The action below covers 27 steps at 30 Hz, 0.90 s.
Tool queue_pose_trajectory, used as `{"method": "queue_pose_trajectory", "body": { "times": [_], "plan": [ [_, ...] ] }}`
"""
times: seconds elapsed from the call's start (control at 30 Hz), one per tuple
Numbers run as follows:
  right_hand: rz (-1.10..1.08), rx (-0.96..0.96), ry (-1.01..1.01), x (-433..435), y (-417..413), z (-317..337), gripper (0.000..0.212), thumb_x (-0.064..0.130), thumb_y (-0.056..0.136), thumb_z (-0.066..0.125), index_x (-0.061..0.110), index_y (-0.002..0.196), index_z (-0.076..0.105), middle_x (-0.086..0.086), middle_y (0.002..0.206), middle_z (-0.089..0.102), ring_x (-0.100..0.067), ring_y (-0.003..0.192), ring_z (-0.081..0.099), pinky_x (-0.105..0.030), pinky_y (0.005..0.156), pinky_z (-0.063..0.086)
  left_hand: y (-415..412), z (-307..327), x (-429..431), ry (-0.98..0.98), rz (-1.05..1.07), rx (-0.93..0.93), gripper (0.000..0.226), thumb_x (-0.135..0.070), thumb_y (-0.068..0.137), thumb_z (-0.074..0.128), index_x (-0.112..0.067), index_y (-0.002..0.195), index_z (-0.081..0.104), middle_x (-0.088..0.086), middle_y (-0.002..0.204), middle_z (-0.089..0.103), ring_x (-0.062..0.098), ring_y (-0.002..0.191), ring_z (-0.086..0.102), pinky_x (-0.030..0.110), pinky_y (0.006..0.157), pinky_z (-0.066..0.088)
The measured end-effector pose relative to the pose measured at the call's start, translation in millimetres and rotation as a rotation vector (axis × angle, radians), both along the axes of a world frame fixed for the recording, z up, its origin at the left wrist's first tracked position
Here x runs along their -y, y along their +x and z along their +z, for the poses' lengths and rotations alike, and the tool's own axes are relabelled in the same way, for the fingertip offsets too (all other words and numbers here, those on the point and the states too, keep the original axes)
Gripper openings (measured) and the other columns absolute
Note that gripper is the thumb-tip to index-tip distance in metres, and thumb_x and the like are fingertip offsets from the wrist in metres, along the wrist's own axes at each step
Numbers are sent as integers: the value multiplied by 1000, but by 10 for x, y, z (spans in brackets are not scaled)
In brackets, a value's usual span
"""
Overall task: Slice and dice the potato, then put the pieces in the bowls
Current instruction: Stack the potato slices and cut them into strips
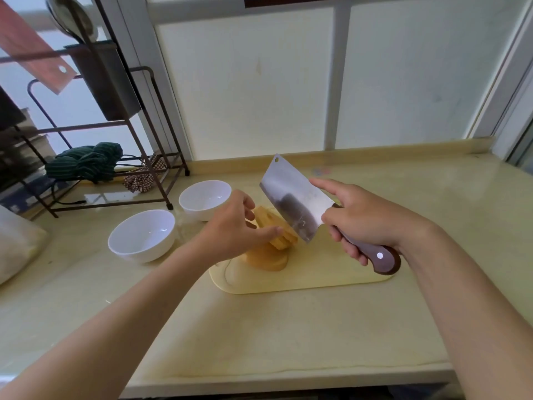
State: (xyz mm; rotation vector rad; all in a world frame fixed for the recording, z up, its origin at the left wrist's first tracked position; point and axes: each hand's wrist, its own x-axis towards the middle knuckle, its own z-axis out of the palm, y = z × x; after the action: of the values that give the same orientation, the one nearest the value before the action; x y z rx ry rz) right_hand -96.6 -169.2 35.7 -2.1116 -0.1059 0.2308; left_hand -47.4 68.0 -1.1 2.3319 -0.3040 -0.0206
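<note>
The potato (274, 243) lies on the cutting board (317, 275), already partly cut: a row of slices leans against a thicker, uncut piece nearer to me. I see nothing diced yet. The near bowl (138, 255) and the far bowl (196, 215), just left of the board on the desk (259, 327), hold no pieces. So I judge the slicing about midway, with dicing and filling still to do.

My left hand (230, 232) curls over the slices, thumb and fingers (249, 207) bracing them from either side. My right hand (363, 223) is wrapped round the handle of the cleaver (294, 200), forefinger stretched along the blade's flat. The blade is lifted and tilted, its lower corner just beside the slices.
</note>
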Motion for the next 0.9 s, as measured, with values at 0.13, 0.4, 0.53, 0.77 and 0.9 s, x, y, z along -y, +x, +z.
{"method": "queue_pose_trajectory", "body": {
  "times": [0.13,0.4,0.53,0.77,0.9],
  "plan": [
    [-7,-2,0,2,3,-35,82,3,95,40,51,159,25,-13,73,56,-24,44,52,-33,44,49,-22,-63,-33,175,-35,102,75,-64,70,77,-28,124,41,-9,116,50,10,103,54,27,82,50],
    [-59,-14,112,107,-5,-147,79,1,95,44,51,155,34,-8,63,54,-25,42,49,-32,41,46,-29,-195,40,410,-223,121,79,-72,75,66,-44,142,34,-5,154,23,15,134,37,28,99,34],
    [-118,-4,169,206,-12,-199,76,0,97,44,50,153,38,-11,65,53,-26,42,46,-31,41,44,10,-142,50,397,-235,142,79,-72,75,65,-39,142,39,-7,155,27,17,139,33,36,110,35],
    [-209,25,252,323,5,-280,71,1,99,45,51,150,41,-13,69,54,-26,45,47,-31,42,44,162,56,385,705,-384,206,48,-58,97,42,-32,137,50,-9,108,63,15,95,49,27,88,29],
    [-226,43,286,390,8,-323,69,2,99,45,52,146,43,-13,70,54,-26,46,47,-33,43,44,242,34,492,627,-320,60,37,-57,96,44,-36,125,53,-7,106,61,19,97,57,30,69,41]
  ]
}}
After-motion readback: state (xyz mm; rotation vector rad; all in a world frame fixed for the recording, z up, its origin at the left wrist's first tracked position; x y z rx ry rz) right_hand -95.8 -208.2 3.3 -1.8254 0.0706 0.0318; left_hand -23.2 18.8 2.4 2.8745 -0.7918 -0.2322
